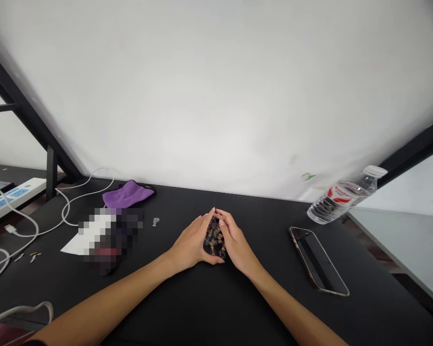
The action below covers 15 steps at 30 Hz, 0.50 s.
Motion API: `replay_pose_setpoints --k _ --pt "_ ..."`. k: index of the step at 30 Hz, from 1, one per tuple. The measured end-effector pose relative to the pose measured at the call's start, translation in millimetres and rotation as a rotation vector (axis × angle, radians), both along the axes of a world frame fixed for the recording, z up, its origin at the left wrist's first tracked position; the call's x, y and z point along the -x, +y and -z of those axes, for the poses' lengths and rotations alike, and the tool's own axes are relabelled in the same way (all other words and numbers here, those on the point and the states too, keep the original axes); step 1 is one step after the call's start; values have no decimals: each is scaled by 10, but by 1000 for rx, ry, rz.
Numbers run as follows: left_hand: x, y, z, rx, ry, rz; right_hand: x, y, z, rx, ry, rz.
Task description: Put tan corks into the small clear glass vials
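A white wall [216, 91] fills the top of my view, with a black metal frame [25, 110] slanting across the upper left. Below it runs a black tabletop [187, 307], and both forearms reach onto it from the bottom edge.

At the left edge I've got a white power strip [14, 202] and looped white cables [63, 206]. Toward upper centre-left sits a purple cloth [128, 194], and beneath it a white sheet [77, 242] runs under a pixelated patch that hides an object I can't make out. On the right, a plastic water bottle [342, 194] with a red-and-white label stands out near the table's far corner, and a smartphone [317, 259] lies flat below it.

At centre, the left hand [189, 240] and right hand [236, 242] are curled closely around a dark cluster [214, 239] studded with small clear and amber pieces. Their fingertips [213, 212] meet above it, so neither hand is open. Just left of them lies a small clear piece [155, 221].
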<state>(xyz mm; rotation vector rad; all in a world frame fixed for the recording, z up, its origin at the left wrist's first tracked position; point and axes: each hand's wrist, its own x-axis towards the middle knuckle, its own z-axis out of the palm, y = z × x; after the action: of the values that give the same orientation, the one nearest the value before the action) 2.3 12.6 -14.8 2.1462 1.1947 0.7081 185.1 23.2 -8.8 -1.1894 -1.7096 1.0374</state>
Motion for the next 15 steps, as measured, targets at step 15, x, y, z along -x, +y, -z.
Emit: replay_pose_setpoints --k 15 --pt "17 -44 -63 21 -56 -18 -116 142 46 -45 93 19"
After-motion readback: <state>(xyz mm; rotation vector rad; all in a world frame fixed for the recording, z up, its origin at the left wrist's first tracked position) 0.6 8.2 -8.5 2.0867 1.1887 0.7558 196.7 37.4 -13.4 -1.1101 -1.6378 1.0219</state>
